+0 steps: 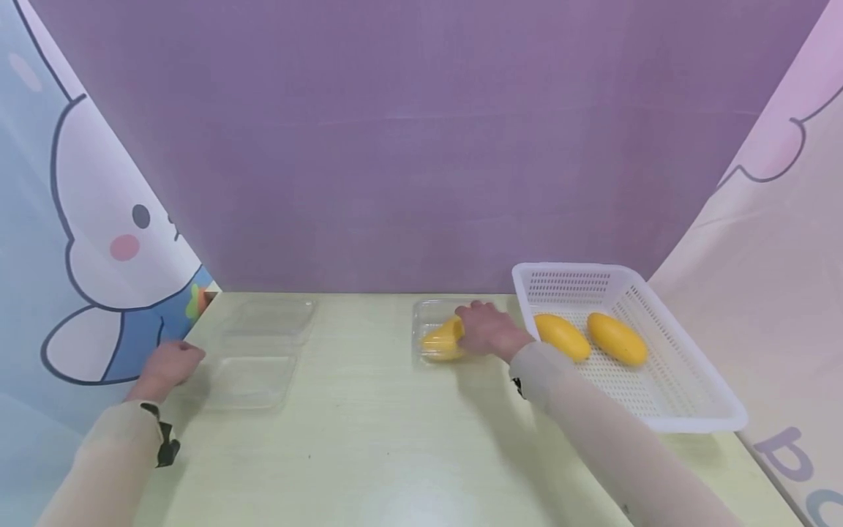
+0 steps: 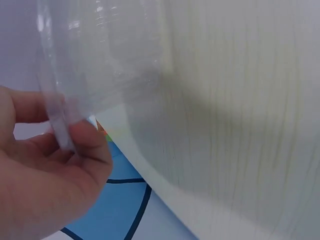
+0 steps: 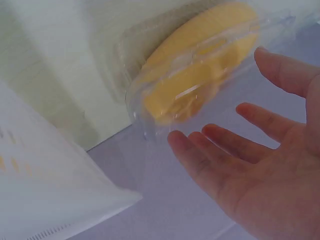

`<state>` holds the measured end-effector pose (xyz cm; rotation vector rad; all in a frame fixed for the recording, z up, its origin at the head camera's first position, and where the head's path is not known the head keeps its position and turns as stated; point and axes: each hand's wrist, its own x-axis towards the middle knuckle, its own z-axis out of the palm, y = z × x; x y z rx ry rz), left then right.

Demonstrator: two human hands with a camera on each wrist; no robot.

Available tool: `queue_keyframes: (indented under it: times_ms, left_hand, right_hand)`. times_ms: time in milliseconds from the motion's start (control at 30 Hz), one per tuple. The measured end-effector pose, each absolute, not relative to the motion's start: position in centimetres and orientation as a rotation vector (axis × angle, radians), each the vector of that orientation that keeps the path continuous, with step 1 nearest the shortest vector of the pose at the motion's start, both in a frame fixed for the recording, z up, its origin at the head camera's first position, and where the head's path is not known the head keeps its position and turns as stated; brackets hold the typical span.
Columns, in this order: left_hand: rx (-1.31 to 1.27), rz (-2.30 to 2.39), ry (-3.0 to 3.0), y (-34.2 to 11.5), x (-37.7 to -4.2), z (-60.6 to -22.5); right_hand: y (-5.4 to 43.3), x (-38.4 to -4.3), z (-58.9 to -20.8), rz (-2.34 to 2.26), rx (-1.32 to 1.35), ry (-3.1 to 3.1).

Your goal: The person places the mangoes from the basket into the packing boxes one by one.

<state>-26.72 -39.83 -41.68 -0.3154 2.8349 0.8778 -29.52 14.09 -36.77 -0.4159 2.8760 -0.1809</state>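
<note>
My left hand (image 1: 173, 362) pinches the edge of a clear plastic clamshell box (image 1: 253, 380) at the table's left side; its two halves lie spread open. Close up in the left wrist view, the thumb and curled fingers grip the thin plastic edge (image 2: 60, 125). Farther right, a second clear clamshell (image 1: 420, 315) holds a yellow mango (image 1: 440, 344). My right hand (image 1: 492, 333) is at that box's right side. The right wrist view has its fingers (image 3: 220, 142) spread and relaxed beside the clear lid (image 3: 140, 117), which stands tilted over the mango.
A white perforated basket (image 1: 691, 366) stands on the right of the pale wooden table (image 1: 369, 439), with two mangoes (image 1: 617, 339) in it. Behind the table rises a purple backdrop (image 1: 421, 161). Printed cloths (image 1: 99, 307) hang at both sides.
</note>
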Motion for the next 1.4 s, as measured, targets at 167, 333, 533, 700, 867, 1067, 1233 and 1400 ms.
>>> queue_keyframes:
  times_ms: [167,333,533,700,867,1067,1233,1400]
  left_hand:
    - [-0.363,1.07,2.683,-39.9,-26.7,-41.9]
    - [-0.423,1.155,2.604,-40.0,-26.6,-42.1]
    - [-0.473,1.214,2.562,-40.1,-26.7,-42.4]
    - [-0.478,1.228,2.541,-39.7,-26.8,-42.3]
    - [-0.449,1.264,2.519,-39.2,-26.6,-42.3]
    - [-0.424,1.319,2.49,-38.3,-26.4,-42.4]
    - [-0.39,1.375,2.462,-38.0,-26.4,-42.4]
    - [-0.367,1.4,2.458,-37.9,-26.2,-42.4]
  right_hand:
    - [15.3,-29.5,-35.7,-0.241,-0.475,2.877]
    - [16.3,-29.2,-34.9,-0.271,-0.492,2.87]
    - [17.5,-29.0,-33.9,-0.288,-0.481,2.883]
    - [18.9,-29.0,-33.2,-0.289,-0.465,2.89]
    - [20.6,-29.1,-32.8,-0.296,-0.44,2.896]
    - [22.9,-29.4,-33.0,-0.294,-0.378,2.911]
    - [24.5,-29.8,-33.3,-0.267,-0.376,2.949]
    - [25.6,-30.3,-33.5,-0.311,-0.367,2.948]
